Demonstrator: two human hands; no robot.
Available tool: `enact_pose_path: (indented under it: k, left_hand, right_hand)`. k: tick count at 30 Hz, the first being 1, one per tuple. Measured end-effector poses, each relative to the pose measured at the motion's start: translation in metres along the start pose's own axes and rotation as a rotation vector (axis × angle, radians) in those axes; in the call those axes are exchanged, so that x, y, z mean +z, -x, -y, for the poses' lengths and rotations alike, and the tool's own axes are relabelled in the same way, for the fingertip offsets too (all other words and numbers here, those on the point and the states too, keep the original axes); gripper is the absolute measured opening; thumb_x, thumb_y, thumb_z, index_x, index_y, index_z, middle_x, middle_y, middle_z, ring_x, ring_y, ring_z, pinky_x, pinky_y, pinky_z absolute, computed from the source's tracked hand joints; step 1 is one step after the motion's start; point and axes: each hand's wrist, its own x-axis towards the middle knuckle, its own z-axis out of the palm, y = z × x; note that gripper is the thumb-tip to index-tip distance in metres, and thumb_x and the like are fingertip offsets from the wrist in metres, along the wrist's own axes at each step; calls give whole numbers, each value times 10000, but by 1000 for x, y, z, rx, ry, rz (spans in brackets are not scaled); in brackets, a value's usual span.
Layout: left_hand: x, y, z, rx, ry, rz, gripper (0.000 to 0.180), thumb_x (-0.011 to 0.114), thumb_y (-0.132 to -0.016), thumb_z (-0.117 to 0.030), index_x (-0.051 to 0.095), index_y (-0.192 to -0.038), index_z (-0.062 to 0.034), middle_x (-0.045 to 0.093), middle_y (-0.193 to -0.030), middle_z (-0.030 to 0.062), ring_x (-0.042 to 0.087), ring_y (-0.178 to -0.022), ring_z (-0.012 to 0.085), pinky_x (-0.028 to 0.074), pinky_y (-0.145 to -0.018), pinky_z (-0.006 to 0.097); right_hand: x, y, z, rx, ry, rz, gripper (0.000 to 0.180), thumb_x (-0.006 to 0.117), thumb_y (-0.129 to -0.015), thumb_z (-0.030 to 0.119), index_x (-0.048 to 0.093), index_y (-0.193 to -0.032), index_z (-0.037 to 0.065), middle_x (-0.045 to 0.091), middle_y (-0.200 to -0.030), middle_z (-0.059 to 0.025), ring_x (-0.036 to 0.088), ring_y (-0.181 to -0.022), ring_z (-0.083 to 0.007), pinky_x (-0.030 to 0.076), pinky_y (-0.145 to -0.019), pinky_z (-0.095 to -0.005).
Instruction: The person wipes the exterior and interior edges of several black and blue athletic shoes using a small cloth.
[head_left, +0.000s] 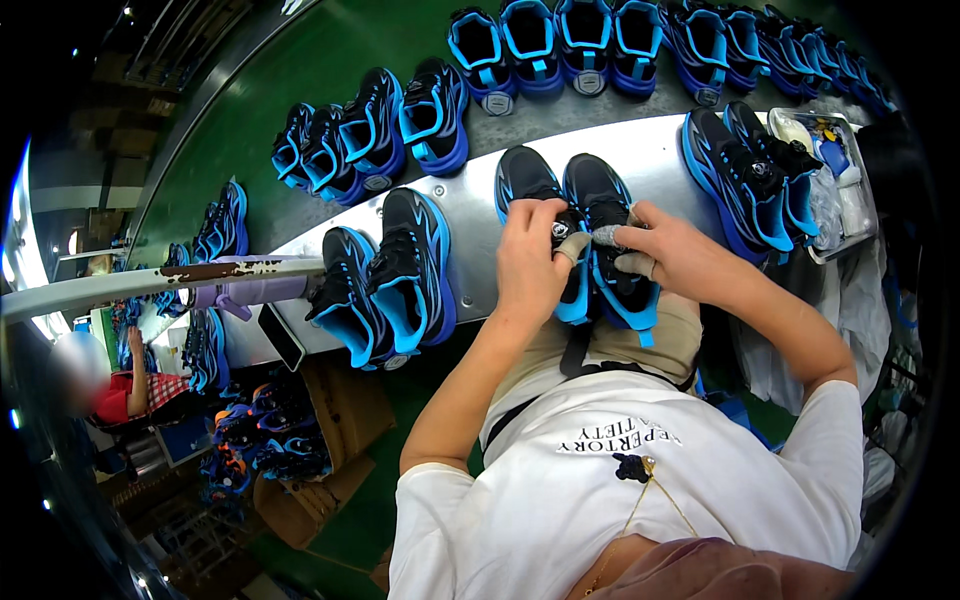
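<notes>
A pair of black and blue sneakers stands in front of me on the metal bench, toes pointing away. My left hand (532, 258) is closed around the top of the left sneaker (524, 174), at its tongue, where a round dial shows. Over the lacing of the right sneaker (594, 180), my right hand (680, 248) has its thumb and fingers bent together. Pale covers wrap some of my fingertips. What exactly the right fingers pinch is partly hidden. The blue-lined heel openings face me.
Another sneaker pair (415, 245) stands to the left, and one more (735, 190) to the right beside a clear tray (850, 215) of small parts. Rows of sneakers line the green conveyor (400, 40). A chipped metal bar (150, 280) crosses at left, near a phone (281, 336). A co-worker sits far left.
</notes>
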Motion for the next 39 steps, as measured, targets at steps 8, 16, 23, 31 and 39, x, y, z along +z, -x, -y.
enact_pose_path:
  k: [8,16,23,31,39]
  left_hand:
    - [-8,-1,16,-35,132,216,196,700,-770,-36,689,-966,-30,615,-920,82,601,-741,212,472,-639,290]
    - [-8,3,17,23,91,195,226,635,-765,-6,694,-979,-48,634,-984,92,573,-930,287,466,-816,356]
    - [-8,2,10,-162,95,132,274,682,-769,-21,659,-1041,-50,582,-935,46,497,-691,152,442,-620,263]
    - [-14,-1,11,-177,198,199,299,648,-780,2,647,-1075,-46,565,-890,39,464,-669,137,421,-615,252]
    - [-15,-7,11,-203,210,231,341,682,-790,-36,632,-1127,-48,544,-853,7,433,-677,99,398,-611,231]
  right_hand:
    - [-1,-10,8,-3,456,32,204,666,-796,201,622,-946,70,559,-855,-123,611,-772,-316,492,-658,-412]
    - [-2,-9,10,21,336,16,163,682,-773,189,619,-836,53,566,-818,-117,610,-758,-323,490,-660,-422]
    - [-16,-9,-2,-30,144,113,226,706,-754,225,644,-902,66,567,-829,-112,602,-787,-316,481,-662,-414]
    - [-18,-5,-4,27,70,36,246,707,-765,236,656,-961,96,560,-844,-117,591,-796,-331,470,-680,-419]
    - [-18,-1,-19,-102,9,-55,240,718,-750,243,633,-897,74,548,-805,-98,588,-711,-328,465,-624,-422]
